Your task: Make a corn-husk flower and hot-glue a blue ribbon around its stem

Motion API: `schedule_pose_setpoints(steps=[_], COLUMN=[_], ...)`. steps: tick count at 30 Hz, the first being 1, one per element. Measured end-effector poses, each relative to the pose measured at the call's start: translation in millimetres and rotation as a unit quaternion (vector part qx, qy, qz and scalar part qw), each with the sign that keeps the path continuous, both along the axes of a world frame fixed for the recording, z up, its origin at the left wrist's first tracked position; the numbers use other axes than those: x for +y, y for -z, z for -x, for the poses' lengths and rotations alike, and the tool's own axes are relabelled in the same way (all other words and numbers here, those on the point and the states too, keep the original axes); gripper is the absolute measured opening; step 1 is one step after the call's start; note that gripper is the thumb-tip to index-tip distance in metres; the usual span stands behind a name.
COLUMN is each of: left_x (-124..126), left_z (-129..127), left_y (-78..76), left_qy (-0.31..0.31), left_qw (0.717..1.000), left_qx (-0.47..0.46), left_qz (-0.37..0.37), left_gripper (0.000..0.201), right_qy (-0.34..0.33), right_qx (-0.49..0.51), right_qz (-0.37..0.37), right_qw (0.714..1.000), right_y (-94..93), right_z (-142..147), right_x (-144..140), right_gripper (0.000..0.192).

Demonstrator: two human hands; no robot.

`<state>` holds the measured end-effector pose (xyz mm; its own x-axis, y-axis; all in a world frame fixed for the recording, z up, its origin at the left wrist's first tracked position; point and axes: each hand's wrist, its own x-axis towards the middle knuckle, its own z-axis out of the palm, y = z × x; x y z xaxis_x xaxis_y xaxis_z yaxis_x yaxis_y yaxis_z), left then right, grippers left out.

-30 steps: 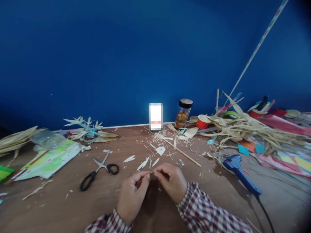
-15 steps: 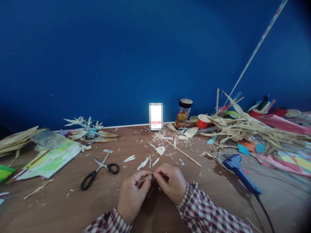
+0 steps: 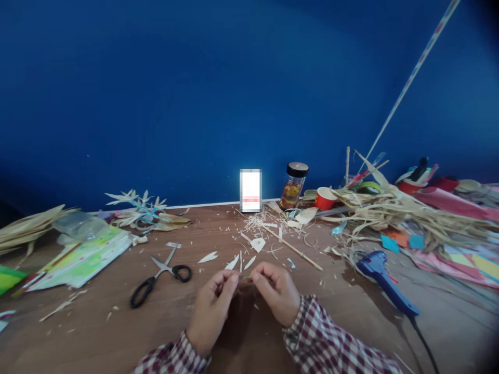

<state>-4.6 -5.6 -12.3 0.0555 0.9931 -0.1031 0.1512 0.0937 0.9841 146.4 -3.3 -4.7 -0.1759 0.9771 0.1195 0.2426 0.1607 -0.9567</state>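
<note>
My left hand [image 3: 212,309] and my right hand [image 3: 277,292] meet over the brown table [image 3: 101,337], both in checked sleeves. Their fingertips pinch a thin straw-coloured strip [image 3: 245,279] between them, most of it hidden by the fingers. Just beyond the hands lie pale leaf-shaped cuttings [image 3: 231,262]. Black-handled scissors [image 3: 158,275] lie open to the left of my left hand.
A blue glue gun [image 3: 384,279] with its cord lies at right. Dry husk strips [image 3: 393,213] pile up behind it beside a red cup [image 3: 324,197] and a jar [image 3: 293,185]. A thin wooden stick [image 3: 292,248] lies ahead. A printed packet [image 3: 80,257] sits at left.
The hands have drawn closer together and the strip between the fingertips shows less. The view has tilted up slightly.
</note>
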Motion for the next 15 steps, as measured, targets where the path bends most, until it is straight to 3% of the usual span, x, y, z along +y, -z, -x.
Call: schedule_pose_setpoints(steps=[7, 15], left_x=[2.3, 0.6], left_z=[-2.8, -2.5], left_y=[5.4, 4.2], left_qy=[0.047, -0.032], left_qw=[0.992, 0.996], left_qx=[-0.107, -0.078], left_qz=[0.049, 0.007], left_gripper=[0.023, 0.027], right_qy=[0.014, 0.005], right_qx=[0.079, 0.119], right_qz=[0.002, 0.027], right_qw=[0.997, 0.993], right_y=[1.4, 0.4], right_z=[7.9, 10.3], right_x=[-2.4, -1.9], right_gripper=[0.019, 0.018])
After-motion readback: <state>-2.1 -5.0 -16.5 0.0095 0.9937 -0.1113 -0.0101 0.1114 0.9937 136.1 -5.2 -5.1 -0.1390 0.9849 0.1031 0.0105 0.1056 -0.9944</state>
